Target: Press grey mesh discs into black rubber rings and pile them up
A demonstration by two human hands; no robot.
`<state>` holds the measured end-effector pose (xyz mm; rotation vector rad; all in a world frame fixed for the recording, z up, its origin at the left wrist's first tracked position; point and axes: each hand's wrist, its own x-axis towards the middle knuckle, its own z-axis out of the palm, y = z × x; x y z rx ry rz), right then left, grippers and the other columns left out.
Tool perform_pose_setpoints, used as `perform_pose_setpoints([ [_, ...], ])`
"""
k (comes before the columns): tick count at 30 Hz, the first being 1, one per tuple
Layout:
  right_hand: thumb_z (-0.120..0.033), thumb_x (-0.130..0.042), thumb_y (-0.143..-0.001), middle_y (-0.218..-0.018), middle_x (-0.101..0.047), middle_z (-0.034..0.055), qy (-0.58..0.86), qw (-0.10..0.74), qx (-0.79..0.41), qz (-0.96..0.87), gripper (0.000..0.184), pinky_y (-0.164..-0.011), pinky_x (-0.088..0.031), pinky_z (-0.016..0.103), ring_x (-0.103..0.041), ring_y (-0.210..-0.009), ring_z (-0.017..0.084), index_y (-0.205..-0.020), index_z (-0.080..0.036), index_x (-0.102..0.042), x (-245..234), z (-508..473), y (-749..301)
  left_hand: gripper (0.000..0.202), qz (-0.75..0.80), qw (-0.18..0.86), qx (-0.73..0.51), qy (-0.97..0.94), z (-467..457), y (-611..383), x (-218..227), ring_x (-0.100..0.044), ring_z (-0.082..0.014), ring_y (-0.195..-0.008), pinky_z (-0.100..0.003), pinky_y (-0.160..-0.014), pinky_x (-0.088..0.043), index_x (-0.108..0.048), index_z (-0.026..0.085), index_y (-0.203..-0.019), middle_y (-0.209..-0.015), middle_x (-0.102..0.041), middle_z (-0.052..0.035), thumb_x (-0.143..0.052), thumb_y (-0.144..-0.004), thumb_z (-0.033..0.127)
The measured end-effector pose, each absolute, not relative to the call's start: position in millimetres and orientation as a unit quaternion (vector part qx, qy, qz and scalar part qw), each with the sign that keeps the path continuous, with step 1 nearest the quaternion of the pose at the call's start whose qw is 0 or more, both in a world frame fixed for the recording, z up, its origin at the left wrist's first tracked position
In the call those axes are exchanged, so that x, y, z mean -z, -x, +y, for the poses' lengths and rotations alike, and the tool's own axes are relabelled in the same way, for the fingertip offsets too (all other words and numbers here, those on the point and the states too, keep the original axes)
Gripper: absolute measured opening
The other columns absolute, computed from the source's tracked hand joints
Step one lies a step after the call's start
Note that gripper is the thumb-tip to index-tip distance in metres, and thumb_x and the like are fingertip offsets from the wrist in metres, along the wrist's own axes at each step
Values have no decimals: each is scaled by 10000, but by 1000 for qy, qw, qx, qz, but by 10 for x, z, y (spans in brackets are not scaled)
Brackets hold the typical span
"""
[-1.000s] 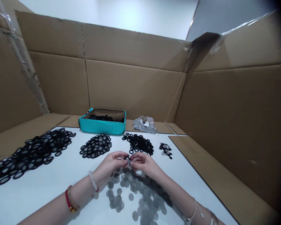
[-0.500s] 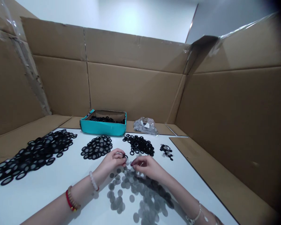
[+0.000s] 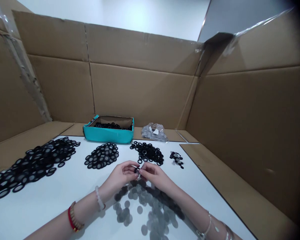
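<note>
Between my two hands is a small black ring (image 3: 136, 170), over the middle of the white table. My left hand (image 3: 123, 173) pinches it from the left with thumb and fingers. From the right, the closed fingertips of my right hand (image 3: 152, 174) meet the ring's edge; whether they also hold a disc is hidden. Under and in front of the hands lie many loose grey translucent discs (image 3: 153, 213), with darker ones partly covered by my right forearm. A heap of black rings (image 3: 150, 152) lies just beyond my fingers.
A pile of rings with grey centres (image 3: 102, 155) lies left of centre, and a larger pile (image 3: 40, 163) spreads farther left. A teal box (image 3: 108, 134) holding black rings, a clear plastic bag (image 3: 154, 132) and a small mixed cluster (image 3: 177, 159) stand farther off. Cardboard walls (image 3: 140, 90) surround the table.
My hands have come together, closing the gap between them. My right hand has moved to the ring held in my left. The view has shifted slightly.
</note>
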<state>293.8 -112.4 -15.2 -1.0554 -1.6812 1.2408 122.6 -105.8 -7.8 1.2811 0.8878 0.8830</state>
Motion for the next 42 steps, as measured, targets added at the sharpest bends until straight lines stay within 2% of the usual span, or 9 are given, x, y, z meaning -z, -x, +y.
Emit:
perform_pose_setpoints([
  [5, -449, -544, -802, -619, -450, -36, 398, 383, -470, -688, 322, -540, -336, 217, -417, -579, 110, -646, -180, -462, 71, -1170, -2959, 283, 405, 648, -355, -539, -1133, -1221, -86, -598, -156, -732, -260, -674, -442, -589, 135, -937, -811, -633, -35, -636, -661, 178],
  [8, -403, -523, -828, -661, -474, -24, 392, 379, -446, -710, 287, -578, -339, 224, -430, -626, 122, -654, -178, -478, 6, -1210, -2973, 257, 400, 651, -342, -547, -1159, -1221, -149, -576, -137, -682, -240, -624, -421, -590, 128, -939, -764, -627, -24, -612, -688, 178],
  [13, -322, -484, -858, -684, -475, -24, 401, 337, -413, -745, 200, -564, -319, 220, -417, -620, 121, -716, -182, -492, -34, -1259, -2988, 213, 373, 627, -344, -591, -1115, -1216, -93, -553, -136, -682, -243, -634, -415, -608, 126, -860, -720, -600, -9, -643, -655, 175],
  [18, -288, -456, -867, -683, -468, -26, 407, 304, -373, -777, 194, -587, -316, 225, -421, -642, 128, -703, -185, -470, -63, -1291, -2989, 212, 356, 611, -352, -613, -1096, -1219, -45, -530, -134, -641, -259, -616, -417, -591, 120, -810, -676, -564, 3, -665, -622, 187],
  [27, -207, -464, -853, -669, -445, -21, 399, 398, -292, -773, 218, -598, -318, 239, -418, -642, 128, -643, -184, -411, -5, -1328, -2925, 218, 385, 588, -378, -602, -1161, -1246, -187, -535, -131, -581, -262, -582, -414, -565, 122, -808, -642, -567, 5, -598, -596, 161],
  [32, -227, -469, -853, -672, -436, -20, 384, 416, -288, -772, 207, -605, -324, 244, -419, -647, 132, -658, -187, -410, 24, -1316, -2928, 204, 379, 595, -360, -610, -1153, -1231, -168, -517, -113, -547, -255, -570, -412, -554, 120, -796, -624, -547, 19, -590, -599, 160],
  [39, -270, -458, -873, -667, -443, -29, 382, 326, -341, -795, 199, -597, -324, 231, -412, -637, 121, -696, -183, -432, -68, -1315, -2968, 229, 371, 582, -340, -639, -1155, -1199, -151, -525, -123, -640, -236, -590, -415, -572, 122, -842, -711, -563, -1, -623, -619, 141],
  [42, -249, -463, -874, -667, -438, -32, 386, 324, -325, -800, 202, -584, -313, 225, -407, -632, 116, -688, -184, -417, -67, -1313, -2962, 220, 384, 583, -343, -629, -1137, -1208, -139, -535, -132, -631, -239, -572, -413, -568, 127, -832, -688, -561, 3, -621, -620, 151],
])
